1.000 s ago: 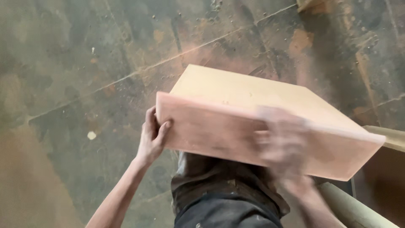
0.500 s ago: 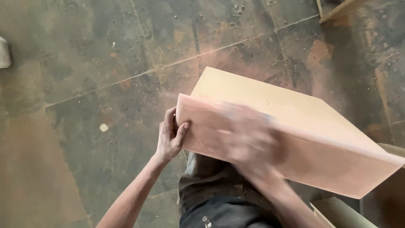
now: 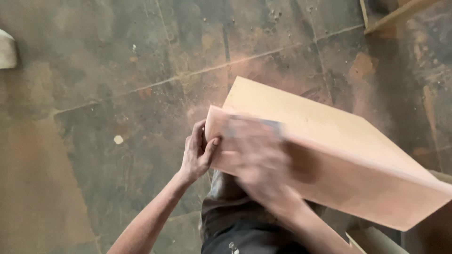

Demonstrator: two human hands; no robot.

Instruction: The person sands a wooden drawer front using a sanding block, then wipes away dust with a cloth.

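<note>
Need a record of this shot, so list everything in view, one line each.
Board box: one, pale tan, boxy, held tilted above the floor, centre to right.
Floor: one, dark stained tiles, dusty, fills the background.
Pale speck: one, whitish, on the floor left of the box.
White object: one, at the left edge, cut off.
Wooden pieces: tan, top right corner; more at bottom right.
Dark trousers: under the box, bottom centre.
Left hand: grips the box's left end.
Right hand: blurred, against the box's front face.

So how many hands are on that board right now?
2. The left hand clasps the board at its near-left end; the right hand, motion-blurred, lies across its front face.
</note>
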